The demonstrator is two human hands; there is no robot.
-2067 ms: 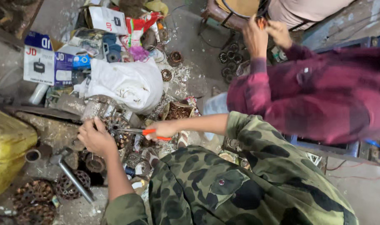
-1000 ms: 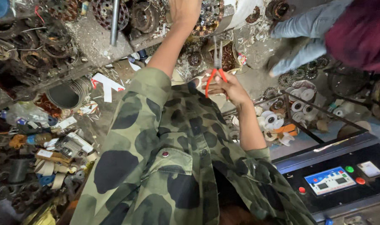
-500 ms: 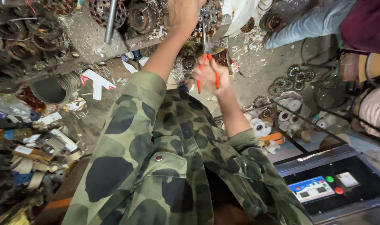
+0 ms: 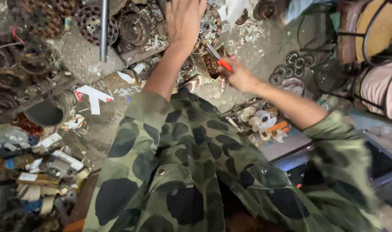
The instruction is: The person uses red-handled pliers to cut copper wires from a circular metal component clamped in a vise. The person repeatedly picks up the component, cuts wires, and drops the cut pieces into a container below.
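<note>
The red-handled pliers (image 4: 217, 58) sit in the right hand (image 4: 239, 77), clasped by the handles, metal tip pointing toward a round wound motor stator (image 4: 211, 25) on the littered bench (image 4: 75, 68). The left hand (image 4: 183, 19) lies flat on that stator — fingers spread, gripping nothing. A metal rod (image 4: 103, 30) lies well apart.

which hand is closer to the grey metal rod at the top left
Left. The left hand sits to the right of the grey metal rod; the right hand, gripping red-handled pliers, is farther right and lower.
</note>
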